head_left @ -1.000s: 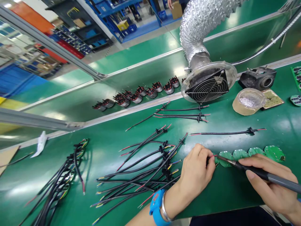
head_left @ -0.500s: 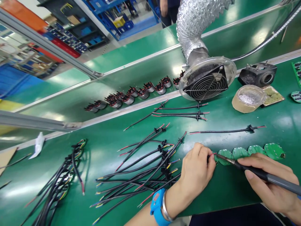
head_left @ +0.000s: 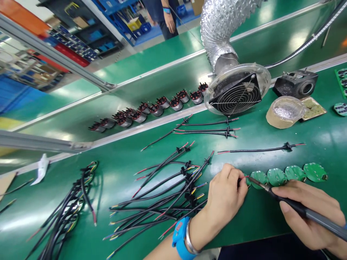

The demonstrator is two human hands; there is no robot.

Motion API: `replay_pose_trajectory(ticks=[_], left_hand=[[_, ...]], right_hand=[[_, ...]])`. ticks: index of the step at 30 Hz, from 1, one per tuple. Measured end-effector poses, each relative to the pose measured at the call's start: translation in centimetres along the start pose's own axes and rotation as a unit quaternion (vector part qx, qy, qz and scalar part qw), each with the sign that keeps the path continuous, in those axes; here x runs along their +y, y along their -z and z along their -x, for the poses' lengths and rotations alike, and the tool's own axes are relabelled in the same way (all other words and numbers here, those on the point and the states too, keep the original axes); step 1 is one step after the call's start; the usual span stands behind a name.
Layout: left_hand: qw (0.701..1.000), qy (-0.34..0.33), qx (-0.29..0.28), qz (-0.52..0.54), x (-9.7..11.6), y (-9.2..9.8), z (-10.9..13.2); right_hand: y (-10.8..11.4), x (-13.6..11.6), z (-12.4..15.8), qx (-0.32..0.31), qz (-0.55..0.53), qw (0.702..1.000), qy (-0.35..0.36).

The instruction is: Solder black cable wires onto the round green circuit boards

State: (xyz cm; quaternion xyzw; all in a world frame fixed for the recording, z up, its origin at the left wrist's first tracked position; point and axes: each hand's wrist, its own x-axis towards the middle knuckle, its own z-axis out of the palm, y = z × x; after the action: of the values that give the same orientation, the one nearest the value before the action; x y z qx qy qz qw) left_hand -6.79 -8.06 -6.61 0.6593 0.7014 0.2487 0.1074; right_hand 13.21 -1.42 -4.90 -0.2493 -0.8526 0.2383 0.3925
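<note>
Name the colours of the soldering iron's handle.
The handle is black at the front, grey behind; the head view shows it best.

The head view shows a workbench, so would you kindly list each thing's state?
Left hand: closed on red-ended cable
Right hand: gripping soldering iron
Soldering iron: tip at cable's red end; heat unclear
Round green boards: flat, in a row
Loose cables: scattered, coloured wires exposed
Cup: upright, open-topped
Copper-wound parts: lined up
Exhaust fan: running or not unclear

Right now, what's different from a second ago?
The person in the background has moved left across the picture. Nothing was visibly grabbed or let go: the left hand still pinches a red-tipped cable, and the right hand still holds the soldering iron.
</note>
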Motion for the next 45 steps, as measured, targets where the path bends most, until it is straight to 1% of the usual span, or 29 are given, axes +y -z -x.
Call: replay_pose_trajectory(ticks=[2, 5, 8, 11, 17, 24, 29, 31, 33, 36, 41, 45], left_hand=[[1.000, 0.001, -0.001, 0.001, 0.0, 0.0, 0.0], [1.000, -0.001, -0.003, 0.005, -0.1, 0.0, -0.1], [1.000, -0.005, -0.003, 0.007, -0.2, 0.0, -0.1], [1.000, -0.009, -0.003, 0.009, -0.3, 0.0, -0.1], [1.000, -0.011, -0.007, 0.008, -0.2, 0.2, 0.0], [1.000, -0.009, -0.011, 0.009, -0.3, 0.2, -0.1], [1.000, -0.011, -0.008, 0.010, -0.3, 0.2, -0.1], [1.000, -0.010, -0.009, 0.008, -0.2, 0.3, -0.1], [1.000, -0.008, -0.011, 0.006, -0.2, 0.3, -0.1], [1.000, -0.008, -0.012, 0.006, -0.2, 0.3, -0.1], [1.000, -0.011, -0.009, 0.008, -0.3, 0.2, -0.2], [1.000, -0.019, -0.008, 0.016, -0.4, 0.2, -0.2]], right_hand=[[0.4, -0.2, -0.1, 0.000, 0.006, 1.000, -0.010], [0.8, -0.3, 0.1, 0.018, 0.008, 0.998, -0.054], [0.7, -0.1, 0.7, 0.034, -0.007, 0.995, -0.096], [0.4, 0.2, 1.3, 0.030, -0.012, 0.994, -0.106], [0.1, 0.1, 1.4, 0.006, -0.011, 0.997, -0.075], [-0.1, 0.1, 1.2, 0.005, -0.007, 0.999, -0.050], [-0.3, -0.2, 0.7, 0.006, -0.018, 1.000, 0.005], [-0.2, -0.2, 0.8, 0.007, -0.019, 1.000, 0.013], [0.1, -0.3, 1.0, 0.008, -0.010, 1.000, 0.000], [0.5, -0.3, 1.4, 0.011, 0.007, 0.999, -0.039], [0.5, -0.4, 1.6, 0.019, -0.013, 0.994, -0.111], [0.3, -0.3, 1.6, 0.033, -0.020, 0.992, -0.123]])
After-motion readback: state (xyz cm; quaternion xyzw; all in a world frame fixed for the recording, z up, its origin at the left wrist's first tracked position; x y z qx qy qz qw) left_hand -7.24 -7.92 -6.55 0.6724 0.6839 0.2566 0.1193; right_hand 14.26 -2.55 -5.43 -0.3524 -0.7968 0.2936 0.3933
